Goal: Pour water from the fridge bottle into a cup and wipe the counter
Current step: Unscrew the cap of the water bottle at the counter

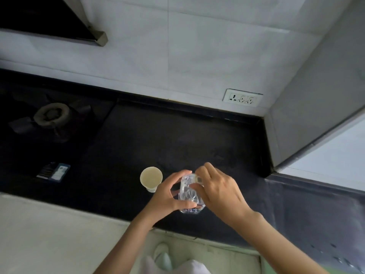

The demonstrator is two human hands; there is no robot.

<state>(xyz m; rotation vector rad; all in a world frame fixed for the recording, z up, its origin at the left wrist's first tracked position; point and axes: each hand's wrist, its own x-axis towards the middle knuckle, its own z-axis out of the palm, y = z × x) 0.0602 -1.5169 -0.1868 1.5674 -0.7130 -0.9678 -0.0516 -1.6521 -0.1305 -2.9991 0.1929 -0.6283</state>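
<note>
Left hand grips bottle; right hand pinches its cap

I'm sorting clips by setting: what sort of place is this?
Most likely a home kitchen: a gas burner set in a dark counter, a tiled wall with a socket, and hands opening a water bottle beside a cup.

No lettering is showing legibly anywhere. The small dark-and-pale-blue printed packet lying near the black stone counter's front edge is carrying print too blurred to read.
</note>
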